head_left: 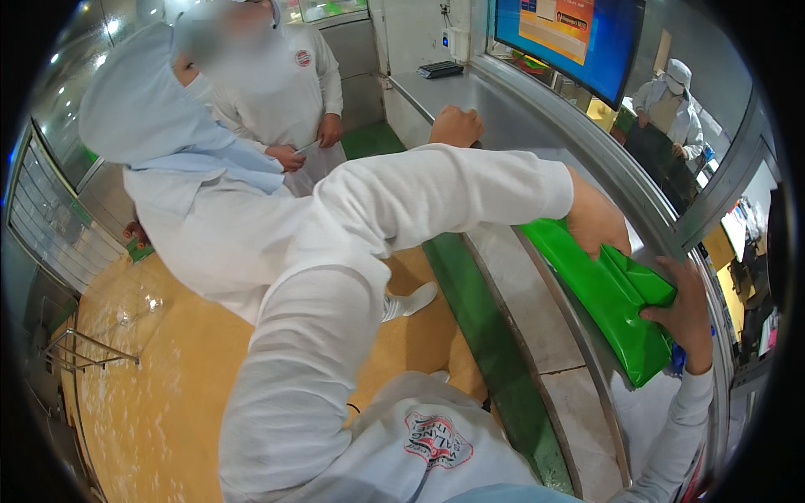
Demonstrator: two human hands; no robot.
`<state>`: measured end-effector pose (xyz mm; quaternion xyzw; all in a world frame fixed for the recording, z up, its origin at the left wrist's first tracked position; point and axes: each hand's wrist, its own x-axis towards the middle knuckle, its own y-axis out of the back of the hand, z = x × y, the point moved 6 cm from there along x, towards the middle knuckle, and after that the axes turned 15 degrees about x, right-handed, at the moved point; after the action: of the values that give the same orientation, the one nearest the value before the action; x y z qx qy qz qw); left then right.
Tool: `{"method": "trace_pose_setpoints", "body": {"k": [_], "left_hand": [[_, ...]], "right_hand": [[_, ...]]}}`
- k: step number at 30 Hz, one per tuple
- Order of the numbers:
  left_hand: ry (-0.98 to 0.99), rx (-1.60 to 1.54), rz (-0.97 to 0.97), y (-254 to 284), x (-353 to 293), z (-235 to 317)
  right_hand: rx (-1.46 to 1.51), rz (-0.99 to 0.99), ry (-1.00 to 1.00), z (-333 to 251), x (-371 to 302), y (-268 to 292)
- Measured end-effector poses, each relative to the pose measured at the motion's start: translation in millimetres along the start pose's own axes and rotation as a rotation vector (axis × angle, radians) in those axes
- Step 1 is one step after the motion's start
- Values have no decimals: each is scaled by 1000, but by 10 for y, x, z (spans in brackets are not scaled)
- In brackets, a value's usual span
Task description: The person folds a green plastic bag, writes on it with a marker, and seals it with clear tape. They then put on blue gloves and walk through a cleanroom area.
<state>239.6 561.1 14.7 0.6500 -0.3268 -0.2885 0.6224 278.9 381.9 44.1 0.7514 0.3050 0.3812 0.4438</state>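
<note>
A glossy green plastic sheet (616,306), folded into a long shape, lies along the metal counter at the right. My left hand (597,216) reaches across from the left and grips its upper part, fingers bent down into the folds. On the sheet's right side my right hand (686,306) is closed on the edge, with the thumb on top and the other fingers partly hidden. A small bit of something blue (677,359) shows beneath my right hand. Whether the green plastic is a bag or an apron I cannot make out.
A person in a white hood (142,101) stands close at my left; a co-worker's hand (457,126) rests near the counter (511,113). Another person (281,88) stands beyond. A screen (570,38) hangs over the window. A green-edged step (495,360) runs below the counter.
</note>
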Motion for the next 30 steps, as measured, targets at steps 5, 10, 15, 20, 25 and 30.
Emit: {"method": "trace_pose_setpoints", "body": {"k": [5,10,15,20,25,30], "left_hand": [[49,-76,-52,36,-180,539],[191,-498,-477,-460,-922,1347],[345,-901,-558,-657,-1420,2174],[470,-1539,-64,-956,-1611,2679],[405,-2338,231,-912,-1551,3093],[659,-2027,190,-1061,-1636,3112]], "right_hand": [[126,-232,108,-173,-307,-129],[-105,-502,482,-1210,-584,-487],[-87,-428,814,-1952,-1018,-610],[40,-417,867,-1945,-961,-783],[-128,-153,1092,-2225,-1133,-887],[-401,42,1354,-2312,-1342,-848]]}}
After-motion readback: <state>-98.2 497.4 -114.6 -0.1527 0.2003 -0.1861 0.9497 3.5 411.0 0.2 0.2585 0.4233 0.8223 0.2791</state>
